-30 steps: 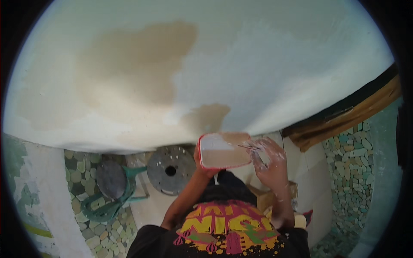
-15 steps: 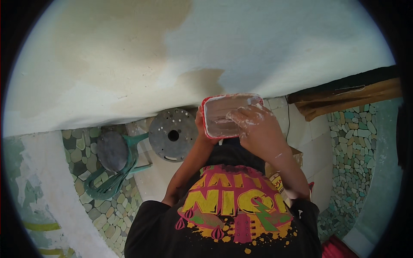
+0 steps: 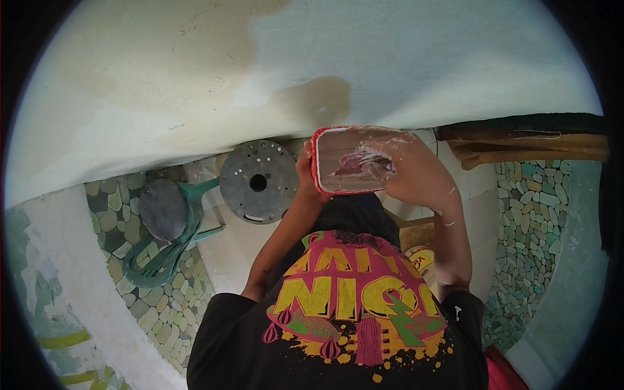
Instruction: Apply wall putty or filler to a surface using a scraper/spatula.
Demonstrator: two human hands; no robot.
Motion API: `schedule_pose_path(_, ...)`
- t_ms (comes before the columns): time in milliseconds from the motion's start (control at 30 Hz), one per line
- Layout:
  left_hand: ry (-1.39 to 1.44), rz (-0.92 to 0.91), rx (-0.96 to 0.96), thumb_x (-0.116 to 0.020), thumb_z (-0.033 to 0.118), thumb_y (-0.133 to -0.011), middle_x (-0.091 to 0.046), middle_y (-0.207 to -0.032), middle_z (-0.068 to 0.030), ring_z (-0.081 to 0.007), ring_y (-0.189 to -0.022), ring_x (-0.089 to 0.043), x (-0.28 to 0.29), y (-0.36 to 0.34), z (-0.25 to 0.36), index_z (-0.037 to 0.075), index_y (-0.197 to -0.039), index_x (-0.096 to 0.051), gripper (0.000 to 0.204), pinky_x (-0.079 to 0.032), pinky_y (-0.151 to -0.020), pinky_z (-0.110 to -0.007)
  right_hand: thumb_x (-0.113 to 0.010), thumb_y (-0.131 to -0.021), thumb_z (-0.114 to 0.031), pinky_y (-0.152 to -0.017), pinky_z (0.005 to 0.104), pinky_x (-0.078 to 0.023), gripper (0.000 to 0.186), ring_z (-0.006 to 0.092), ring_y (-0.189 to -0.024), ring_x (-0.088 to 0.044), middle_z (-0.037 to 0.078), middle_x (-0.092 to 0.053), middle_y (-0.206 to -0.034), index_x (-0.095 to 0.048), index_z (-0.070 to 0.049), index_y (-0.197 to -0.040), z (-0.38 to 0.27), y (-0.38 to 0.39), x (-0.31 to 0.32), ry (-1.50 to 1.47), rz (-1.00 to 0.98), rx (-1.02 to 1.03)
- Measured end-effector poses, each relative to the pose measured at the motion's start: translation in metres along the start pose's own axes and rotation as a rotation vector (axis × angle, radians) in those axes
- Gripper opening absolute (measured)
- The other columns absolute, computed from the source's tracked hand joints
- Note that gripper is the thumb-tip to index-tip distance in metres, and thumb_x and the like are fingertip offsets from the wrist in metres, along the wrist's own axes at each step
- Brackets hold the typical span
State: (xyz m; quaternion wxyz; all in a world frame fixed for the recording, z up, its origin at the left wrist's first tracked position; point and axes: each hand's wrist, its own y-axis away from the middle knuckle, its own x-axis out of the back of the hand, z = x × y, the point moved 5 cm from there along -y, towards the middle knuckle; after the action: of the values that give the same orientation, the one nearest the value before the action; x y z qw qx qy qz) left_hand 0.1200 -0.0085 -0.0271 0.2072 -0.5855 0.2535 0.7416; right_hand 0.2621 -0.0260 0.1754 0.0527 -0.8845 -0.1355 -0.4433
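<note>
Patchy wall (image 3: pixel 403 58) beyond red tub (image 3: pixel 333 146); left hand (image 3: pixel 306 170) grips tub's left side; right hand (image 3: pixel 408 161), over tub, curls around smeared tool (image 3: pixel 353 164).

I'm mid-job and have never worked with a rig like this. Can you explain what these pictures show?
No machine here: these are a person's own two bare hands. All the pictures come from one wide fisheye camera worn on the head, looking down, so edges bend near the rim; picture left is the person's left.

The left hand holds a red-rimmed tub by its left side. The right hand, spattered white, is over the tub, gripping a smeared thing I can't identify.

Ahead is a patchy pale wall. Lower down, to the left, are a grey disc with a central hole and a green chair, beside pebble-patterned flooring.
</note>
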Motion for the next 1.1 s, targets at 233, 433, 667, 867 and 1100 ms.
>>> schedule_pose_path(233, 0.086, 0.042, 0.047, -0.051, 0.064, -0.102, -0.054, -0.156, -0.0179, -0.0383, -0.142, -0.053, 0.016, -0.015, 0.006, 0.007, -0.155, -0.049, 0.078, -0.043, -0.119, -0.056, -0.075, -0.091, -0.004, -0.095, 0.0359, -0.057, 0.036, 0.0249, -0.098, -0.073, 0.015, -0.076, -0.117, -0.070, 0.004, -0.126, 0.043, -0.009, 0.017, -0.544, 0.049, -0.254)
schedule_pose_path(433, 0.071, 0.022, 0.045, -0.055, 0.071, -0.097, -0.043, -0.165, -0.0153, -0.0406, -0.151, -0.041, 0.004, -0.029, 0.015, 0.010, -0.161, -0.041, 0.089, -0.034, -0.123, -0.064, -0.078, -0.091, 0.000, -0.093, 0.0355, -0.059, 0.030, 0.0168, -0.100, -0.073, 0.008, -0.076, -0.110, -0.070, 0.002, -0.121, 0.078, 0.003, 0.012, -1.195, 0.448, -0.266)
schedule_pose_path(667, -0.044, 0.039, 0.015, -0.049, 0.062, -0.103, -0.041, -0.165, -0.0179, -0.0462, -0.150, -0.041, -0.025, -0.038, 0.019, 0.015, -0.161, -0.040, 0.076, -0.037, -0.118, -0.071, -0.075, -0.089, 0.005, -0.099, 0.0402, -0.061, 0.043, 0.0228, -0.110, -0.073, 0.008, -0.074, -0.120, -0.065, 0.000, -0.131, 0.098, 0.025, -0.036, -1.633, 0.710, -0.138)
schedule_pose_path(867, 0.055, -0.026, 0.075, -0.043, 0.068, -0.103, -0.034, -0.169, -0.0172, -0.0485, -0.150, -0.040, -0.053, -0.042, 0.025, 0.021, -0.166, -0.031, 0.079, -0.054, -0.102, -0.070, -0.066, -0.092, 0.008, -0.110, 0.0422, -0.053, 0.045, 0.0245, -0.121, -0.067, 0.008, -0.070, -0.130, -0.063, -0.004, -0.135, 0.067, 0.021, -0.035, -2.180, 0.933, -0.019)
schedule_pose_path(1100, 0.050, -0.191, 0.104, -0.043, 0.072, -0.101, -0.033, -0.170, -0.0157, -0.0515, -0.148, -0.041, -0.038, -0.039, 0.036, 0.028, -0.165, -0.032, 0.078, -0.052, -0.101, -0.074, -0.071, -0.098, -0.002, -0.109, 0.0428, -0.054, 0.037, 0.0237, -0.122, -0.065, 0.010, -0.068, -0.129, -0.063, -0.005, -0.133, 0.048, -0.016, 0.046, -1.788, 1.198, 0.324)
